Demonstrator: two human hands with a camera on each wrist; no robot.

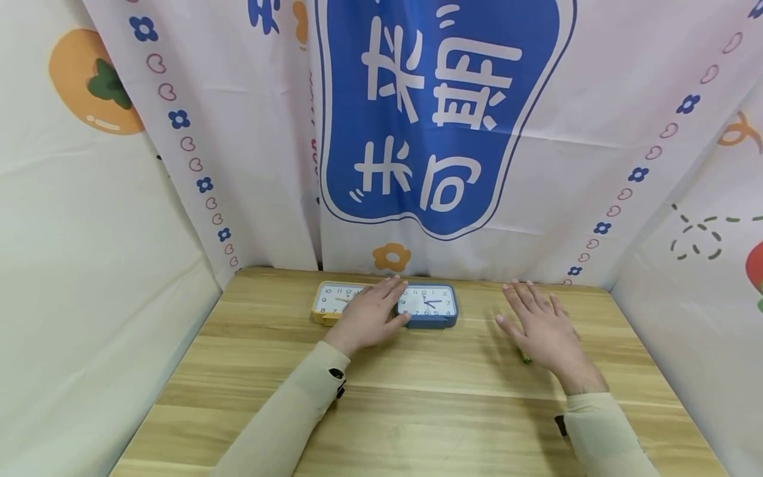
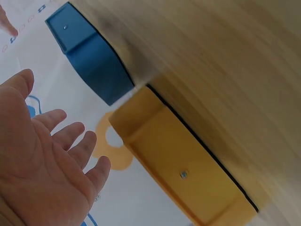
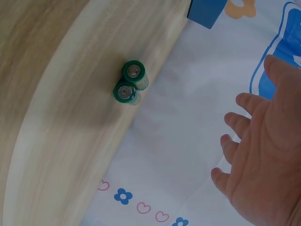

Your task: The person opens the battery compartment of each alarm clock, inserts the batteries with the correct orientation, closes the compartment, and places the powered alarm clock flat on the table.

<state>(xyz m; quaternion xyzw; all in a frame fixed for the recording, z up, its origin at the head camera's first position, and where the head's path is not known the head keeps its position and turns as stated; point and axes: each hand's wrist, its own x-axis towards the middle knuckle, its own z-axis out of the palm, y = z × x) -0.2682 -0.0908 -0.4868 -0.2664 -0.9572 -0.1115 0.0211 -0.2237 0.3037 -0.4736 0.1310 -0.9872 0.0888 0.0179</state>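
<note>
A yellow desk clock [image 1: 325, 317] and a blue desk clock [image 1: 430, 322] stand side by side at the table's back edge, dials facing the head camera. My left hand [image 1: 371, 317] hovers in front of where they meet, fingers extended, covering part of the yellow dial. In the left wrist view its palm [image 2: 44, 160] holds nothing, beside the yellow case [image 2: 183, 162] and the blue case [image 2: 94, 56]. On the right, my right hand [image 1: 545, 330] is spread over two green-ended batteries [image 3: 131, 82], which stand together on the table. From the head, the hand hides most of them.
The wood-grain table [image 1: 417, 411] ends at a white printed cloth [image 1: 268, 199] hung behind it. More white cloth [image 1: 89, 278] walls in the left side, and another printed sheet [image 1: 703, 318] the right.
</note>
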